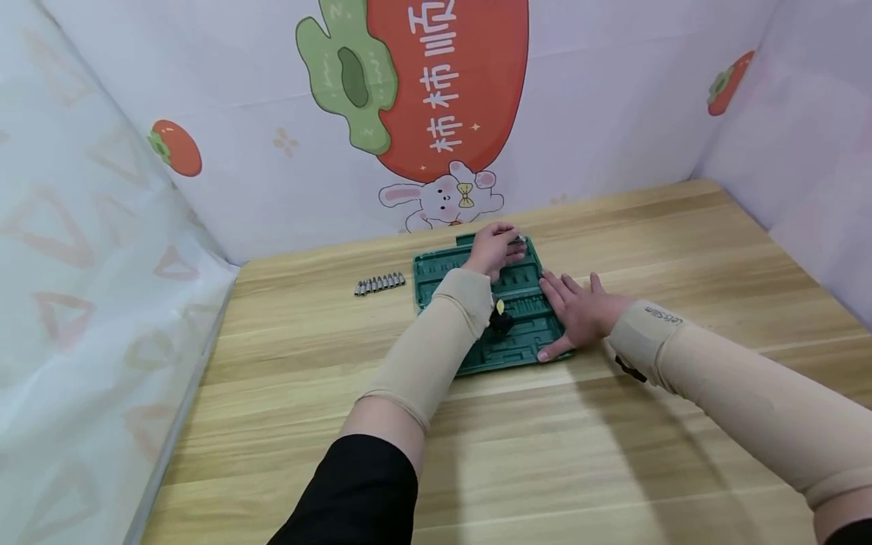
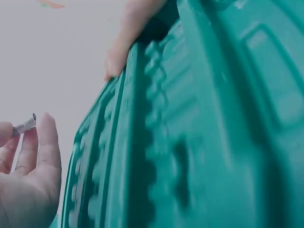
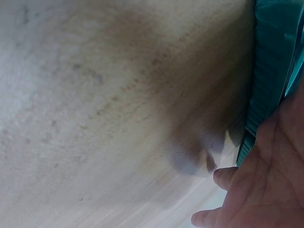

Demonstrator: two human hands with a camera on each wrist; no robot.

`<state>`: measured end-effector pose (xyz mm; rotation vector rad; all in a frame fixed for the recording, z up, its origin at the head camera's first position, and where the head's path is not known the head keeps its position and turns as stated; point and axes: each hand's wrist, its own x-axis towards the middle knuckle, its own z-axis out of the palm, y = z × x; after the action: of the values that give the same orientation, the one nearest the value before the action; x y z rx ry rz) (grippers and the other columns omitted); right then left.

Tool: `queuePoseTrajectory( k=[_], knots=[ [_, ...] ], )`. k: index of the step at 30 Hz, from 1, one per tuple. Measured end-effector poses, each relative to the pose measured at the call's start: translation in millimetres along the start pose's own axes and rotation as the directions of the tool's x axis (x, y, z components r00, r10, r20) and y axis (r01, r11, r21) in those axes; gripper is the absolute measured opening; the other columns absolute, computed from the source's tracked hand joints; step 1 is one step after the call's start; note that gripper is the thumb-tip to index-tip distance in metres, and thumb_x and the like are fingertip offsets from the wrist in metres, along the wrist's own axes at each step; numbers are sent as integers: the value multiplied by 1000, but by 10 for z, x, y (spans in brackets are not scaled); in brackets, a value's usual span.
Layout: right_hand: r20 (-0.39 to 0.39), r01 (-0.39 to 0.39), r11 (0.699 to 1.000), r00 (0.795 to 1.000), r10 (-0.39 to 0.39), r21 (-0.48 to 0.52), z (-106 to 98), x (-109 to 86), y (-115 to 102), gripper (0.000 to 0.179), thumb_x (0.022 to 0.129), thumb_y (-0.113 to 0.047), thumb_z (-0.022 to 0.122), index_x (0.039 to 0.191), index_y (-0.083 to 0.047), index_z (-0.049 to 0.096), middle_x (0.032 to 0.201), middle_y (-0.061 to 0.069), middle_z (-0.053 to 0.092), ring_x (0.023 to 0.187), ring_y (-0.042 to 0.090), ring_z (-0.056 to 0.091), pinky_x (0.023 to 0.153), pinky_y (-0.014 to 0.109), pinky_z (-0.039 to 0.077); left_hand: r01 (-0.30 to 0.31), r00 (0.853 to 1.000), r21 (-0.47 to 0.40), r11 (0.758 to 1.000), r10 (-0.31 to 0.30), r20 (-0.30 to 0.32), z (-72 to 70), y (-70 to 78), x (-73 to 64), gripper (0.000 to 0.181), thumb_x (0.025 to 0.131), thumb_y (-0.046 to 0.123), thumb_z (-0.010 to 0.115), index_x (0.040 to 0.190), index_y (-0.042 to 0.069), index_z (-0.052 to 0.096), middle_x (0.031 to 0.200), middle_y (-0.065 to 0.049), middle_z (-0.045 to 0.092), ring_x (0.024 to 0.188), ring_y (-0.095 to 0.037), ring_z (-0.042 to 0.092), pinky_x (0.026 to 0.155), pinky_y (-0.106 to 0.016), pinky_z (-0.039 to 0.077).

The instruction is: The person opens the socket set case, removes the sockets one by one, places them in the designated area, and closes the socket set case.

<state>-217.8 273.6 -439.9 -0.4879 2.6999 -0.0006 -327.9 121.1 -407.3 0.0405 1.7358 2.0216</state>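
Note:
A green moulded tool case (image 1: 518, 354) lies open on the table with shaped recesses facing up. Over its far part is my left hand (image 1: 492, 251), and the left wrist view shows its thumb and fingers pinching a small silver socket (image 2: 26, 124) with a hollow end. My right hand (image 1: 582, 312) rests along the case's right edge, fingers spread and thumb at the near right corner. The right wrist view shows this palm (image 3: 266, 185) against the green case side (image 3: 273, 61). My left forearm hides part of the case's left half.
Left of the case, several small metal sockets (image 1: 379, 284) lie in a slanted row on the wooden table (image 1: 306, 363). A printed wall covering (image 1: 272, 189) stands behind the table's far edge, with white sheeting (image 1: 82, 303) along the left side.

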Motion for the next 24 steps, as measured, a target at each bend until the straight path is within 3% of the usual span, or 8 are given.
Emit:
queuePoseTrajectory(
  k=[3,6,11,15,19,24],
  knots=[
    [-11,3,1000,1000,-3,2,-20,-22,-21,137,65,-91,48,151,6,5,158,23,-3,141,49,10,101,75,3,53,999,-30,998,-53,11,-141,58,-93,26,102,8,47,126,-1,53,138,-22,47,122,-37,51,100,-44,43],
    [-21,4,1000,1000,-4,7,-22,-39,-26,137,65,-90,49,151,7,6,158,24,-2,140,49,11,101,75,3,69,998,-14,997,-69,-3,-290,98,-149,25,103,7,46,126,0,53,140,-23,44,124,-36,50,102,-43,41],
    [-31,13,1000,999,-13,17,-3,-43,-31,137,65,-90,49,151,7,7,158,24,-1,140,49,10,100,75,2,37,999,-4,999,-37,-39,-541,135,-185,26,102,9,49,125,0,54,139,-23,44,125,-37,48,102,-44,41],
    [-49,14,1000,999,-14,2,11,-37,-22,137,64,-91,48,151,7,7,158,25,1,140,49,11,100,75,4,8,996,8,1000,-8,-89,-769,108,-130,25,101,14,51,124,5,59,132,-20,50,120,-35,53,94,-39,46],
    [-59,19,1000,998,-19,-4,4,-45,-30,136,65,-90,48,150,8,8,157,26,2,139,50,13,100,76,5,9,990,14,1000,-7,-140,-979,95,-105,26,102,17,50,124,8,61,119,-16,56,112,-30,57,87,-35,48],
    [-56,27,1000,998,-27,1,-21,-52,-61,135,66,-89,49,150,9,9,157,27,2,139,51,14,100,76,7,33,982,18,999,-29,-187,-1199,123,-159,35,103,17,48,134,3,54,126,-19,52,102,-24,57,82,-32,47]
  ],
)
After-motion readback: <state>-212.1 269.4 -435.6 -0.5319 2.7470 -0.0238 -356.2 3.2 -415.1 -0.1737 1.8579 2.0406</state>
